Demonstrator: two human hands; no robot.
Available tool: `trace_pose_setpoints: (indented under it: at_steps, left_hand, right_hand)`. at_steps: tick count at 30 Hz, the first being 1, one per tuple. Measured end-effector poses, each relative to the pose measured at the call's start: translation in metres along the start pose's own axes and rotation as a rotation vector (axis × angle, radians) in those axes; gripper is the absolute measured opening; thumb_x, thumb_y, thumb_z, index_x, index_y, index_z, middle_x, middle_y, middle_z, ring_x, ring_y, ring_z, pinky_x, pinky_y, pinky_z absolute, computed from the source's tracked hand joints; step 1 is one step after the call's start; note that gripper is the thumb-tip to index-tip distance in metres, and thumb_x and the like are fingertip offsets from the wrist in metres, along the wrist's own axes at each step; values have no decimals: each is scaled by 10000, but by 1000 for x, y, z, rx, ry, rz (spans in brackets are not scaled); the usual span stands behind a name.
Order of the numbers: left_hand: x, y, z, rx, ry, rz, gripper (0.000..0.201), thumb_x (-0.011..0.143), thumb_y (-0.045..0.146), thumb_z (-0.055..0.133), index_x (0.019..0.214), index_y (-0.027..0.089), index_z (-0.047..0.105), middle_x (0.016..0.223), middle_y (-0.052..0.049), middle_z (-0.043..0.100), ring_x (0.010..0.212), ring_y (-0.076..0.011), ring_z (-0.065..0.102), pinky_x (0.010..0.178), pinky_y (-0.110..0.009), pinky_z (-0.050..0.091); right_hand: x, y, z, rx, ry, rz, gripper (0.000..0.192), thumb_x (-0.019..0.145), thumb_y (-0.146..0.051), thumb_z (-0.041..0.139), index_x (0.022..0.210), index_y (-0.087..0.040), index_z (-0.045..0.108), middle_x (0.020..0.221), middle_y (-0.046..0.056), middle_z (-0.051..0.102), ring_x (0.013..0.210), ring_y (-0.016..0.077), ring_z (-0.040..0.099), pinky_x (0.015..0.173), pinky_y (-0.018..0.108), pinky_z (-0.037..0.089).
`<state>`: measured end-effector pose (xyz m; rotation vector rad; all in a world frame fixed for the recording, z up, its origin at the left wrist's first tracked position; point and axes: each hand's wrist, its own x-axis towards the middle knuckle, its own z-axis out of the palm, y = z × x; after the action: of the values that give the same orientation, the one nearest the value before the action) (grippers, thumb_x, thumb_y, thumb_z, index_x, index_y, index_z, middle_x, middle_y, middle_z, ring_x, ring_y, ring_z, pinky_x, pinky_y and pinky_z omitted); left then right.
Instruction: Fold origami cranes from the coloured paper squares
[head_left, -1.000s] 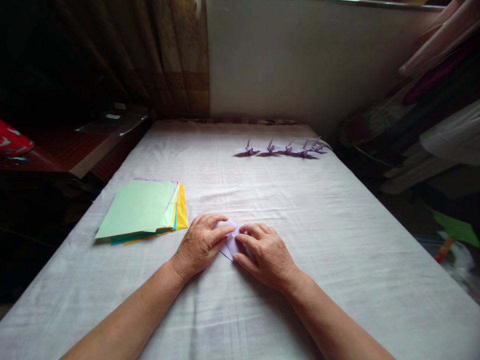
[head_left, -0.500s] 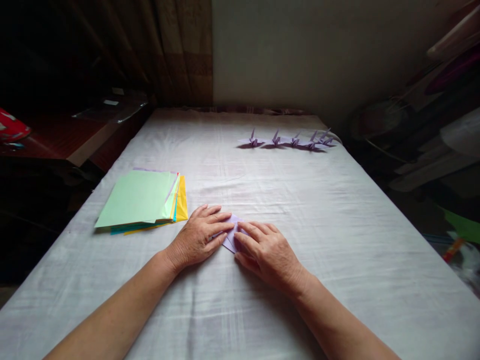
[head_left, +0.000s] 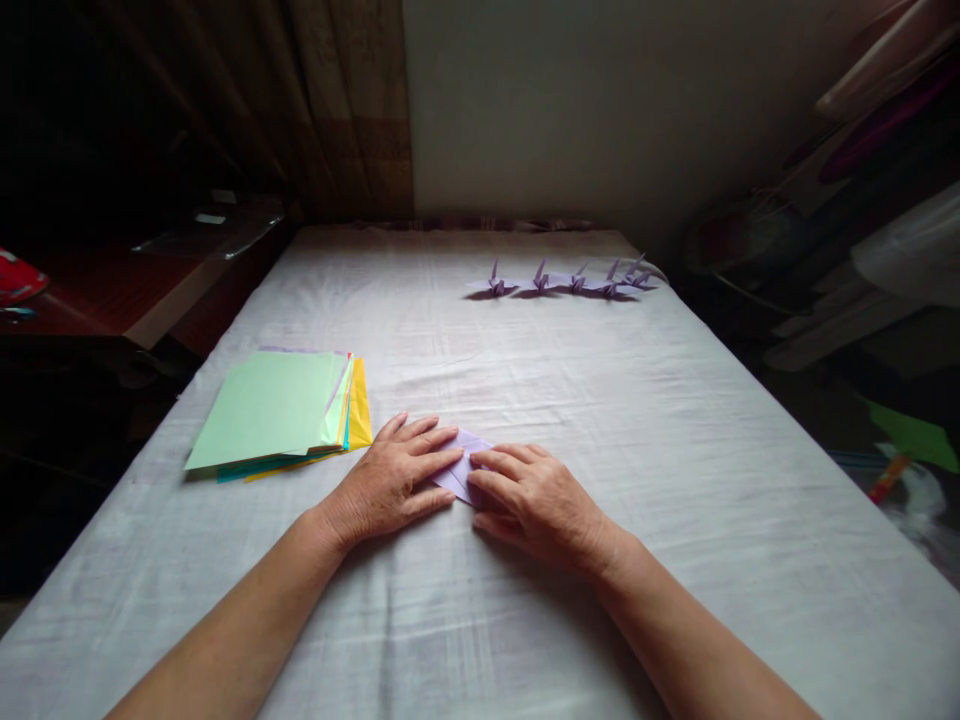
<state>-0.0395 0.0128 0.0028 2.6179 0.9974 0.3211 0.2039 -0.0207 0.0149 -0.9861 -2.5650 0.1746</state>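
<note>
Head: purple paper (head_left: 459, 478), corner nearward, axis unclear

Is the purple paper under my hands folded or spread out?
Folded: the purple paper shows flap edges between the left hand and right hand.

1 paper stack (head_left: 270, 405) blocks left, purple cranes (head_left: 541, 284) far right; cloth (head_left: 435, 335) between is passable.
</note>
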Motion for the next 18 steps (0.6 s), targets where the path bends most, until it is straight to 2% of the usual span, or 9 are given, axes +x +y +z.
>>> trace_pose_setpoints:
  at_steps: [2, 4, 7, 11, 13, 15, 18]
  left_hand:
    - [0, -1, 1, 2, 8, 2, 443, 890, 451, 611, 1305, 296, 591, 1430, -79, 537, 1361, -327, 417, 1132, -595, 234]
    - [1, -2, 3, -4, 29, -9, 424, 895, 460, 603, 1285, 293, 610, 1417, -84, 550, 1351, -324, 432, 1131, -587, 245]
    - [1, -3, 6, -12, 43, -29, 400, 917, 467, 570, 1272, 291, 622, 1404, -84, 563, 1341, -310, 448, 1131, -577, 255]
    - [0, -5, 8, -21, 40, -29, 510, 855, 513, 643, 1308, 286, 593, 1426, -96, 540, 1358, -320, 428, 1137, -585, 241]
    - [0, -5, 8, -36, 58, -33, 496, 849, 454, 669, 1308, 286, 589, 1433, -94, 532, 1353, -318, 436, 1136, -592, 242]
    - [0, -6, 7, -69, 98, -34, 387, 891, 317, 612, 1278, 296, 608, 1419, -76, 548, 1339, -295, 460, 1130, -583, 263]
    - [1, -5, 6, -173, 213, -6, 283, 916, 204, 513, 1125, 284, 686, 1349, -58, 609, 1283, -253, 521, 1111, -516, 336]
  right_hand:
    - [1, -1, 1, -23, 1, -32, 141, 887, -293, 629, 994, -205, 656, 1124, 72, 703, 1024, 223, 627, 840, 346, 470]
    - [2, -2, 4, -44, 59, -74, 89, 922, -224, 577, 936, -201, 662, 1050, 62, 724, 972, 195, 646, 809, 325, 470]
    - [3, -1, 7, -61, 152, -122, 159, 940, -146, 526, 855, -191, 653, 943, 48, 741, 865, 163, 666, 755, 297, 464]
    - [3, -1, 6, -36, 194, -86, 152, 932, -119, 522, 848, -184, 630, 900, 50, 743, 824, 158, 679, 737, 279, 472]
    - [2, -1, 5, -4, 223, -52, 152, 938, -130, 506, 864, -191, 625, 927, 54, 746, 831, 157, 688, 749, 276, 491]
    - [1, -1, 5, 53, 281, -19, 154, 939, -133, 491, 901, -202, 623, 957, 51, 749, 835, 152, 698, 764, 272, 512]
    - [0, -3, 7, 180, 392, 39, 150, 932, -133, 494, 960, -211, 619, 895, 35, 755, 773, 142, 709, 735, 253, 534]
